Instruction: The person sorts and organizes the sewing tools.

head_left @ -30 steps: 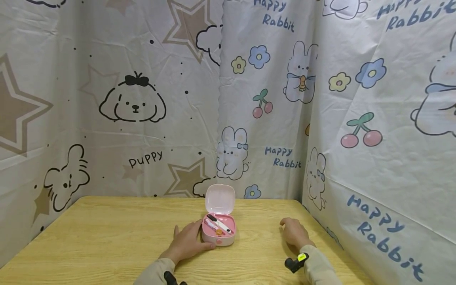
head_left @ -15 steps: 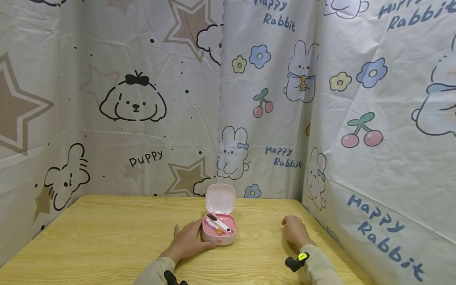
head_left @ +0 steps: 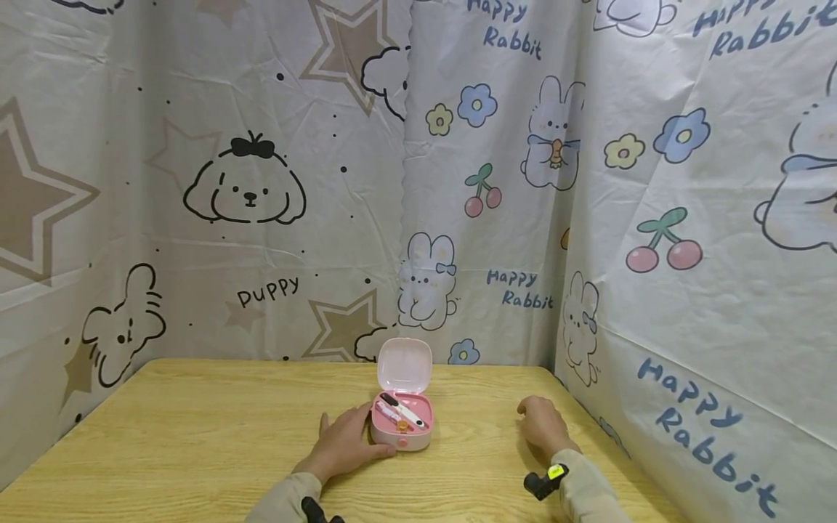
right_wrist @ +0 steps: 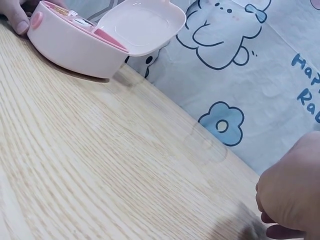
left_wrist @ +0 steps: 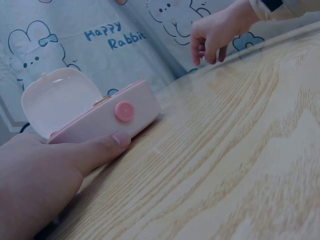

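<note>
A small pink box (head_left: 401, 440) with a rounded shape stands on the table, its pale lid (head_left: 405, 365) raised at the back. Inside lie a white stick with a black end (head_left: 402, 410), a pinkish slim item and a small orange piece. My left hand (head_left: 343, 443) holds the box at its left side; in the left wrist view the thumb (left_wrist: 107, 148) lies along the front, below the round pink button (left_wrist: 124, 111). Apart from it, to the right, my right hand (head_left: 544, 426) hangs low over the table with loosely curled fingers and holds nothing.
The wooden table (head_left: 229, 421) reaches back to a printed curtain (head_left: 261, 254) with puppies and stars. Another curtain (head_left: 686, 319) with rabbits runs along the right edge. Each sleeve carries a black wrist device, such as the right one (head_left: 545, 482).
My right hand has shifted very slightly away from me. The left hand, the box and its contents stay put.
</note>
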`<state>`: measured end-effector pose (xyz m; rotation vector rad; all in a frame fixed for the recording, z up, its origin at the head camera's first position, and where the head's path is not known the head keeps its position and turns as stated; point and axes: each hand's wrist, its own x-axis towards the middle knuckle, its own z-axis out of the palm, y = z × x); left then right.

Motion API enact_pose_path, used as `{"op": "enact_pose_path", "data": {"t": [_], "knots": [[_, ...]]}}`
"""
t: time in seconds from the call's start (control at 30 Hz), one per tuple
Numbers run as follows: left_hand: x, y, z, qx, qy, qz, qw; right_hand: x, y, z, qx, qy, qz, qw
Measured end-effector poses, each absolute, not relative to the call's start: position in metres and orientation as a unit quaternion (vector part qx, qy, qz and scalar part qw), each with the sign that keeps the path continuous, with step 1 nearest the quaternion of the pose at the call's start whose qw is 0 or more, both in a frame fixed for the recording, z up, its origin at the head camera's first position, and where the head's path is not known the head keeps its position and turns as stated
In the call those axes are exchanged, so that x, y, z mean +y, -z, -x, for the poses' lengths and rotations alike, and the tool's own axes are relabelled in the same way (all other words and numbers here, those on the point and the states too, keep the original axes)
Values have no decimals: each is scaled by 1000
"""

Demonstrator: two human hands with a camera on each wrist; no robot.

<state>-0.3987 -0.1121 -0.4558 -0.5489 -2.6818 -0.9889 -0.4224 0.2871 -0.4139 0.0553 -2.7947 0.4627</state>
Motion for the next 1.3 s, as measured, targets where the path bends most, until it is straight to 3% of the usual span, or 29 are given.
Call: {"op": "enact_pose_path", "data": {"t": [0.23,1.3], "knots": [[-112,458,401,-915,338,188,116,284,413,422,-974,-168,-17,152],[-112,455,398,-913,346,186,111,276,407,425,-950,-189,-65,240]]}}
